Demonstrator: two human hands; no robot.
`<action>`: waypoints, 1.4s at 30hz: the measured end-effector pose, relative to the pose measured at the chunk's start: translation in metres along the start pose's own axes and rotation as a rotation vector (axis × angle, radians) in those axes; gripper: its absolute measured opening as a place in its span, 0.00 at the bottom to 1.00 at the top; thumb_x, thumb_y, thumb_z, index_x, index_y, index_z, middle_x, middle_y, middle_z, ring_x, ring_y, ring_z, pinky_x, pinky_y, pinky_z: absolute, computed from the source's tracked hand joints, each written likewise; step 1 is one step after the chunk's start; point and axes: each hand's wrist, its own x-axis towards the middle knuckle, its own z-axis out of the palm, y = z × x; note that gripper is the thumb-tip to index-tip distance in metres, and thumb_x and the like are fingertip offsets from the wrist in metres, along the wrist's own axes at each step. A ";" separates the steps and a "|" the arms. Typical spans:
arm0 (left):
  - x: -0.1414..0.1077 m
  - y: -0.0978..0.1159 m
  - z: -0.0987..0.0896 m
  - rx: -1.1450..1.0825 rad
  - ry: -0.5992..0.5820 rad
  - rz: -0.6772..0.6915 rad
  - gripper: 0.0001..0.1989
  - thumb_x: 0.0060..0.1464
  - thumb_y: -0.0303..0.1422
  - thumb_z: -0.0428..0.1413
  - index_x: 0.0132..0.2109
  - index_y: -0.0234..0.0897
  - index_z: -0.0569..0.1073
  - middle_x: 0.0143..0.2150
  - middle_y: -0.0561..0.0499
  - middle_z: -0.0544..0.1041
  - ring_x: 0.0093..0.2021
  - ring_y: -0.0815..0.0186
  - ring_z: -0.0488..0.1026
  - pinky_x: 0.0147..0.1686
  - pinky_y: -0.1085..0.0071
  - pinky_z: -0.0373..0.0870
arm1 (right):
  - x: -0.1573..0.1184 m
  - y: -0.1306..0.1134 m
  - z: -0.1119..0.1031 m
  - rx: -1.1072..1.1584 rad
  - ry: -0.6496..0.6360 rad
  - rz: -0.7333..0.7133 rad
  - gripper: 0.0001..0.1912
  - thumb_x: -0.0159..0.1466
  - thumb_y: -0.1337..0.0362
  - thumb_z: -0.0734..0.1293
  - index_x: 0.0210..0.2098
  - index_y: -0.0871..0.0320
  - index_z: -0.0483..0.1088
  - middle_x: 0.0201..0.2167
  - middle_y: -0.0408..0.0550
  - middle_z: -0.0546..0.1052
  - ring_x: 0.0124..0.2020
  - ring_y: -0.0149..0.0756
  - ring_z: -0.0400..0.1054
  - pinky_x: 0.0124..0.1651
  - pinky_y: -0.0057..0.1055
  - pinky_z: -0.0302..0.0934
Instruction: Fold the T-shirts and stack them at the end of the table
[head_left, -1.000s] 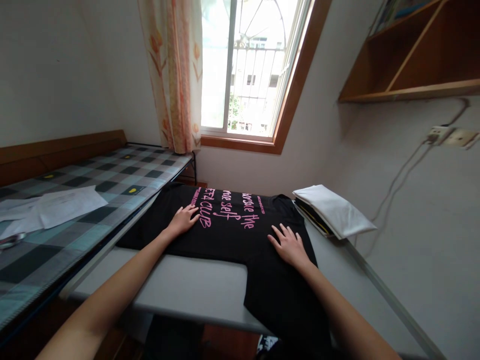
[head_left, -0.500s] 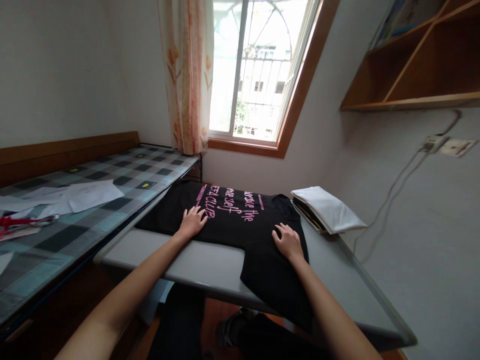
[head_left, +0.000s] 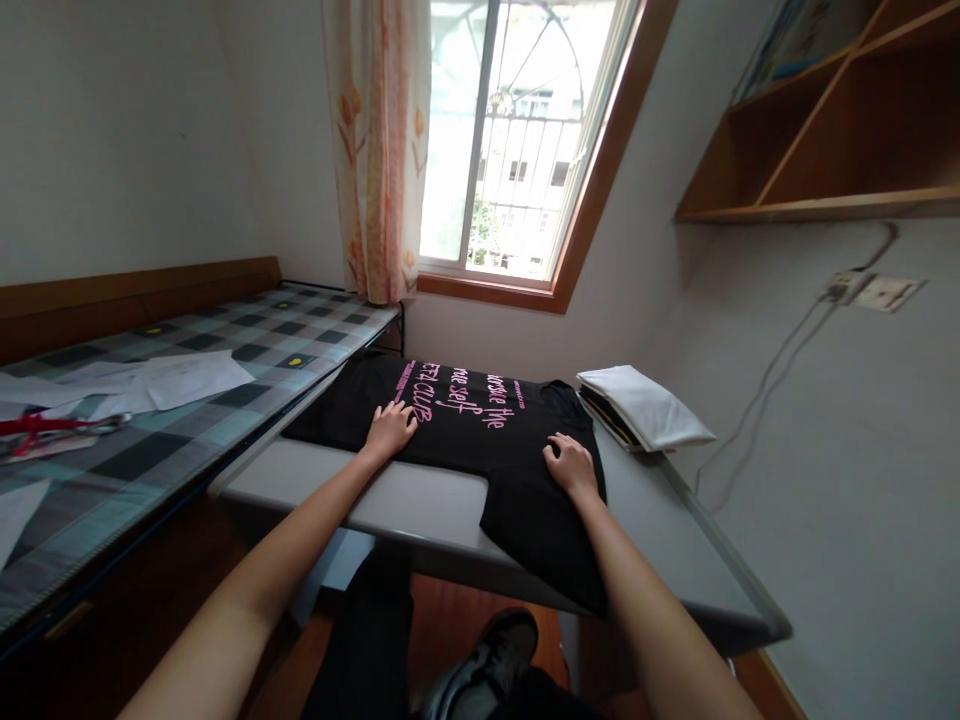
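Note:
A black T-shirt [head_left: 450, 430] with pink lettering lies spread over a grey-white table [head_left: 420, 500], its collar end toward the right. One sleeve hangs over the table's front edge. My left hand [head_left: 390, 430] rests palm down on the shirt's near side, beside the pink lettering, with its fingers apart. On the shirt near the collar and sleeve lies my right hand [head_left: 571, 467], fingers a little bent and no fold of cloth plainly gripped. The undersides of both hands are hidden.
A folded white cloth bundle [head_left: 645, 405] sits at the table's right rear, by the wall. To the left stands a bed with a checked cover [head_left: 202, 440], holding papers [head_left: 195, 378] and a red item [head_left: 37, 432]. Wooden shelves [head_left: 817, 150] hang at the upper right.
Both hands stay at nearly the same places on the shirt; the right fingers look slightly more bent. The view has shifted a little, and a shoe shows more fully under the table.

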 end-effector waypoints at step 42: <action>0.032 -0.005 -0.027 0.123 -0.215 0.113 0.20 0.57 0.47 0.50 0.43 0.38 0.77 0.41 0.42 0.77 0.39 0.55 0.76 0.39 0.63 0.68 | -0.009 0.011 0.004 0.035 0.029 -0.220 0.21 0.63 0.62 0.58 0.51 0.62 0.73 0.61 0.60 0.65 0.63 0.48 0.58 0.64 0.45 0.54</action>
